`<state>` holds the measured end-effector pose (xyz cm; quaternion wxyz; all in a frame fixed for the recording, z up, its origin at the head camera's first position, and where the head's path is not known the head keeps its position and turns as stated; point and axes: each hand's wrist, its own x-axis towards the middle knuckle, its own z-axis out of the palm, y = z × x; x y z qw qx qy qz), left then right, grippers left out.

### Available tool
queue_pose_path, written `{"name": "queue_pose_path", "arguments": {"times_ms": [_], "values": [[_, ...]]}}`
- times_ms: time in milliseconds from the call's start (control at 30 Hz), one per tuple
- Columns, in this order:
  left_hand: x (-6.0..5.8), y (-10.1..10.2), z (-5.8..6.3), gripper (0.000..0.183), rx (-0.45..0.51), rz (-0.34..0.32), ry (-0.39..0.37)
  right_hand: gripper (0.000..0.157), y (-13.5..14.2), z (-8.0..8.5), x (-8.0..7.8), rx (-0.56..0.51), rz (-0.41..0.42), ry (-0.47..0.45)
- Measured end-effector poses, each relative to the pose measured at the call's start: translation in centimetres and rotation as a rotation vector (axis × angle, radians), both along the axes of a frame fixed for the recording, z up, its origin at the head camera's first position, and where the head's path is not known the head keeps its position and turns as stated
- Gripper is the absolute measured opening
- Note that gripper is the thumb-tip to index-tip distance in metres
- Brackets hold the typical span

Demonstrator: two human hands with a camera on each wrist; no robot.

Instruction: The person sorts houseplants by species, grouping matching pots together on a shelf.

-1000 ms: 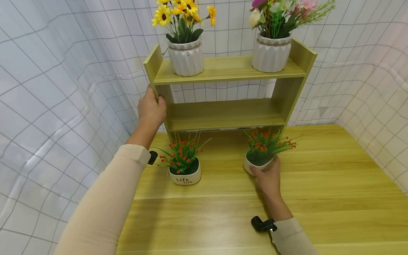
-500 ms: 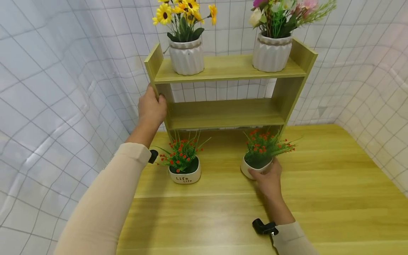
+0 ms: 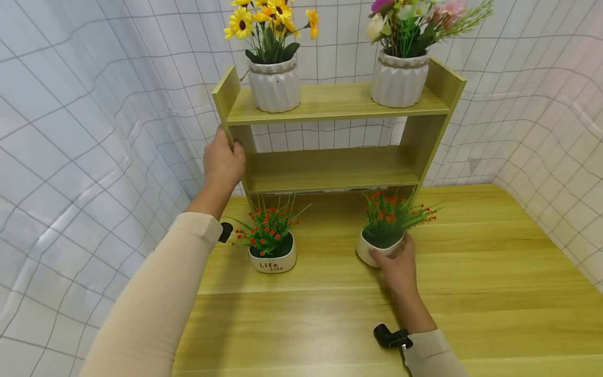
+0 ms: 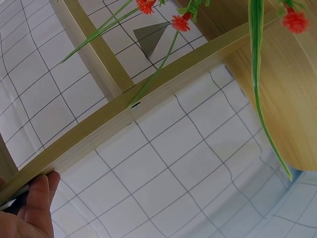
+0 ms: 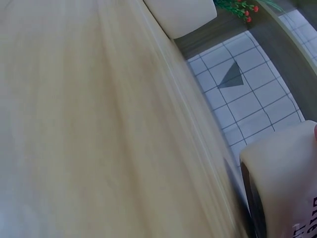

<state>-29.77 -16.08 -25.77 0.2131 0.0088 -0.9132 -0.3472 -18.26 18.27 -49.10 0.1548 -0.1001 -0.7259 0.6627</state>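
Note:
My left hand grips the left side panel of a light wooden shelf unit, thumb inside the panel. Its fingers show at the panel's edge in the left wrist view. Further right, my right hand holds a small white flowerpot with red flowers and green grass, thumb on the front wall. In the right wrist view that lettered pot shows a dark gap along its base, close over the table. A matching flowerpot marked "Life" stands on the table at the left, before the shelf unit.
On the top shelf stand a fluted white pot of yellow sunflowers and another fluted pot of mixed flowers. Behind the shelf unit and at both sides hangs a white gridded curtain. The wooden table extends toward me and to the right.
My right hand has drawn the right flowerpot slightly toward me and to the left. The left hand keeps its hold on the shelf unit.

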Motion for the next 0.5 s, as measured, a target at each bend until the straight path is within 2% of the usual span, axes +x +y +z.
{"name": "queue_pose_path", "arguments": {"times_ms": [267, 500], "values": [[0.11, 0.09, 0.0, 0.041, 0.002, -0.005, 0.014, 0.096, 0.05, 0.25, 0.41, -0.041, -0.028, -0.014], [0.15, 0.14, 0.09, 0.041, 0.002, -0.003, 0.01, 0.097, 0.2, 0.96, 0.98, -0.037, -0.014, -0.044]]}}
